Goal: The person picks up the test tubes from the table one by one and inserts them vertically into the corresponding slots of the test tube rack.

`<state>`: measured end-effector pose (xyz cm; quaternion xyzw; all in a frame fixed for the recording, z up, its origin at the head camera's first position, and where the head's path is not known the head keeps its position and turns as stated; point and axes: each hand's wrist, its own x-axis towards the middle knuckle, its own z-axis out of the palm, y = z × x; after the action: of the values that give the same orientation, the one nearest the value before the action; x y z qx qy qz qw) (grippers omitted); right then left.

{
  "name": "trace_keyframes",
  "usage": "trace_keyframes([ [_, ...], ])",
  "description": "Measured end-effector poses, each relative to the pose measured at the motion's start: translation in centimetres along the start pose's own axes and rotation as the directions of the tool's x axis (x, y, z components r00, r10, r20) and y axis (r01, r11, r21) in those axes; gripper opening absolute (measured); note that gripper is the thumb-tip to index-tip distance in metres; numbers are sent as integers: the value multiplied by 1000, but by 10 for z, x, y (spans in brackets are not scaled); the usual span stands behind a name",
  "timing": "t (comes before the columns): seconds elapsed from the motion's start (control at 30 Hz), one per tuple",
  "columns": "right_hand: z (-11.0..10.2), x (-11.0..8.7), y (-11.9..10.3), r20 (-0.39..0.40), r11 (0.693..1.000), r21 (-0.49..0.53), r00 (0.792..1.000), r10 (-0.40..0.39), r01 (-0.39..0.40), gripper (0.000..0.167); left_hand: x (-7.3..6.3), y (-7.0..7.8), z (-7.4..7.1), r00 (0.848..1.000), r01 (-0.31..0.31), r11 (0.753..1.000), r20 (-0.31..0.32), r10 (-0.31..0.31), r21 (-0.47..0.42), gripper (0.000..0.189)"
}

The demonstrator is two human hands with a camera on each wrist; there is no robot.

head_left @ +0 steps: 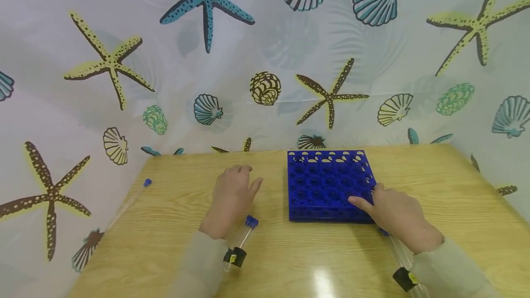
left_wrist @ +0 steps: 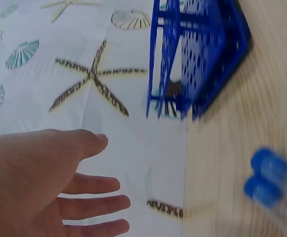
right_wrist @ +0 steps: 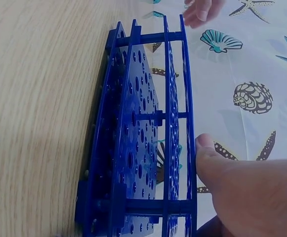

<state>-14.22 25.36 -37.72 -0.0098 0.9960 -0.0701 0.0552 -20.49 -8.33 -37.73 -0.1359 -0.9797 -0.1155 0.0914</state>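
A blue test tube rack with rows of round holes stands on the wooden table. At its right side, my right hand grips the edge, the thumb lying over the top plate and the other fingers mostly hidden. Left of the rack, my left hand is held over the table with relaxed fingers, holding nothing. Close by the left wrist lie clear tubes with blue caps, also blurred in the left wrist view as blue caps. Beneath the right wrist are more clear tubes, partly covered by the forearm.
A single long thin tube with a blue cap lies along the table's left edge. Small black blocks with yellow marks overlap the tubes beside both wrists. A curtain printed with starfish and shells hangs behind and at the sides of the table.
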Motion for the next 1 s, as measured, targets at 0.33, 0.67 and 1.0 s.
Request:
trace_keyframes([
  [0.33,1,-2,1,-10,1000,1,1000,3,-3,106,0,-73,-6,986,163,985,-33,-165,-64,47],
  [0.67,0,-3,-1,3,1000,-9,1000,18,-18,108,-11,-151,-7,949,311,950,-54,-311,-6,45],
  [1.0,1,-3,-1,-8,1000,-1,1000,24,-24,106,-39,-190,-2,838,448,887,-399,-373,112,24],
])
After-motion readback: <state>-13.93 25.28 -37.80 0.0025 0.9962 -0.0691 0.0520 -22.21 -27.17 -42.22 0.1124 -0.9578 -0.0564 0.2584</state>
